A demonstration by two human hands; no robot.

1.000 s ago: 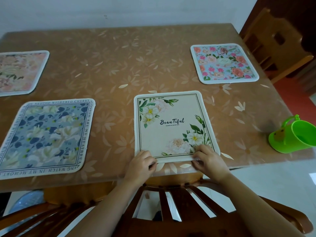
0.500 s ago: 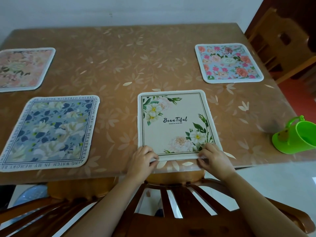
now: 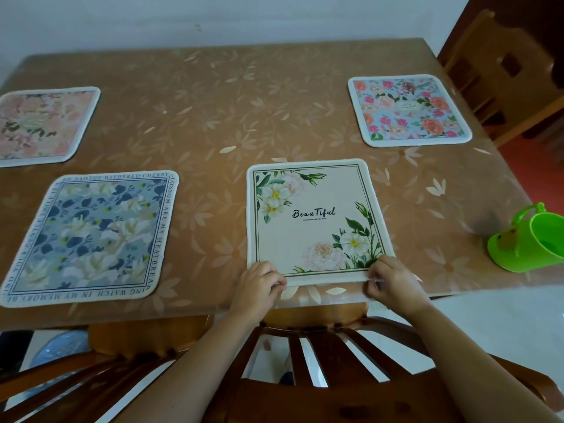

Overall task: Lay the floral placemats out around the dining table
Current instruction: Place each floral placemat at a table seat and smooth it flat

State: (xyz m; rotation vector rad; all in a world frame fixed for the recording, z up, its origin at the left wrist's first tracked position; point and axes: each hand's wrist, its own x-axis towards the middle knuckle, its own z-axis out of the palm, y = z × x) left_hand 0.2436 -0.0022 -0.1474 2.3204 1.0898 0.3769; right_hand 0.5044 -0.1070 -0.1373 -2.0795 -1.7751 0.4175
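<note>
A cream placemat (image 3: 314,215) with white flowers and the word "Beautiful" lies flat at the near edge of the brown table (image 3: 213,117). My left hand (image 3: 259,282) pinches its near left corner and my right hand (image 3: 390,279) pinches its near right corner. A blue-grey floral placemat (image 3: 91,236) lies to the left of it. A pale pink placemat (image 3: 42,123) lies at the far left. A light blue placemat (image 3: 409,109) with pink roses lies at the far right.
A green plastic cup (image 3: 531,242) lies on its side near the table's right front corner. A wooden chair back (image 3: 320,361) stands between me and the table. Another wooden chair (image 3: 503,71) stands at the right side.
Both hands have kept hold of the cream placemat's near corners. The mat has slid slightly away from the table's near edge and sits squarer.
</note>
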